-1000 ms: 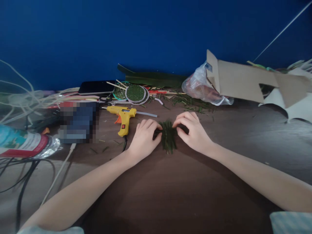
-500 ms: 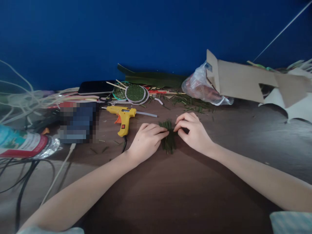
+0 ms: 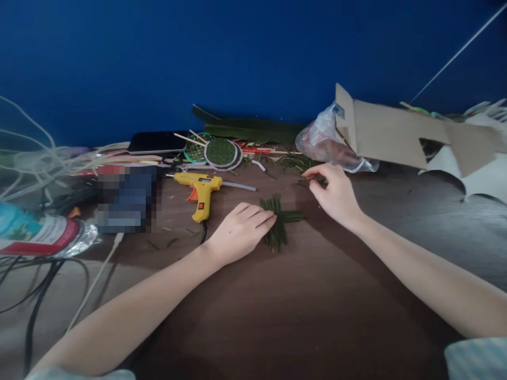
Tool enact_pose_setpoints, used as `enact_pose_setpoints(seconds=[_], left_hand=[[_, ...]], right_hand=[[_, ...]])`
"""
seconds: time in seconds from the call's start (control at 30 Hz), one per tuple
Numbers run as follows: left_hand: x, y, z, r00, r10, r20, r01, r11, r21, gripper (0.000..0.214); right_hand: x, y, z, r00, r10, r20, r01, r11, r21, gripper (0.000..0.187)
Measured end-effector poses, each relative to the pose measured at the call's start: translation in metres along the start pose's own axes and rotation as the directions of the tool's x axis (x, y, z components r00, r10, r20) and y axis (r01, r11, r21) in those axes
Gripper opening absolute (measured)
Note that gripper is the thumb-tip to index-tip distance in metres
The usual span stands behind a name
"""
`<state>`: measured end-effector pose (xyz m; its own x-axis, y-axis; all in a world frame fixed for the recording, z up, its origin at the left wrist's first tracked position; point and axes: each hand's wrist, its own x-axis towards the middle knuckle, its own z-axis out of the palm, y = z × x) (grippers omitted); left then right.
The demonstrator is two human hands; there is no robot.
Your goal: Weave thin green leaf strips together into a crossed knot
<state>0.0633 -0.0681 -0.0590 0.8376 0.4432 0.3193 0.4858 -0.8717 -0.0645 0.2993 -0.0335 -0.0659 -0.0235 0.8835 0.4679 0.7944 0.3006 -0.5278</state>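
On the brown table, dark green leaf strips (image 3: 277,240) cross one another in a small woven piece. My left hand (image 3: 243,232) lies at its left side, with fingertips closed together and pressing on the crossing. Several strips stick out sideways to the right of that hand. My right hand (image 3: 335,192) is farther back and to the right, over loose leaf scraps (image 3: 293,164). Its thumb and forefinger are apart, and bits of green show between them. Nothing is clearly pinched there.
A yellow glue gun (image 3: 202,187) with a glue stick lies left of my hands. Behind are round green woven pieces (image 3: 219,152), a black phone (image 3: 156,141) and long leaves (image 3: 249,129). A plastic bag (image 3: 322,137) and cut cardboard (image 3: 396,129) stand back right; a bottle (image 3: 43,232) lies left.
My right hand has left the woven piece and moved back and right to the loose scraps. Strips pointing right are now uncovered. My left hand stays on the piece.
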Motion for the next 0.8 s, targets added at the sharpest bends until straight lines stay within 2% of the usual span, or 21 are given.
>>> enact_pose_setpoints(seconds=[0.07, 0.2, 0.37, 0.57, 0.8], left_hand=[[-0.001, 0.000, -0.001, 1.000, 0.014, -0.028, -0.015, 0.999, -0.031, 0.030], [-0.001, 0.001, -0.003, 0.999, 0.015, -0.051, -0.021, 0.993, -0.117, 0.030], [0.000, 0.001, -0.003, 0.999, -0.018, -0.042, 0.009, 0.979, -0.203, 0.030], [0.000, -0.001, -0.002, 0.995, -0.070, -0.077, 0.051, 0.973, -0.227, 0.030], [-0.002, -0.002, -0.001, 0.992, -0.090, -0.090, 0.064, 0.964, -0.257, 0.028]], right_hand=[[0.005, 0.012, -0.002, 0.999, 0.017, -0.029, -0.018, 0.998, -0.054, 0.022], [0.011, 0.031, -0.004, 0.999, 0.048, -0.011, -0.049, 0.991, -0.125, 0.027], [0.009, 0.038, 0.000, 1.000, -0.021, 0.011, 0.023, 0.971, -0.236, 0.025], [0.010, 0.038, 0.001, 1.000, -0.031, 0.001, 0.031, 0.982, -0.184, 0.016], [0.013, 0.038, 0.001, 1.000, 0.021, 0.009, -0.020, 0.993, -0.121, 0.019]])
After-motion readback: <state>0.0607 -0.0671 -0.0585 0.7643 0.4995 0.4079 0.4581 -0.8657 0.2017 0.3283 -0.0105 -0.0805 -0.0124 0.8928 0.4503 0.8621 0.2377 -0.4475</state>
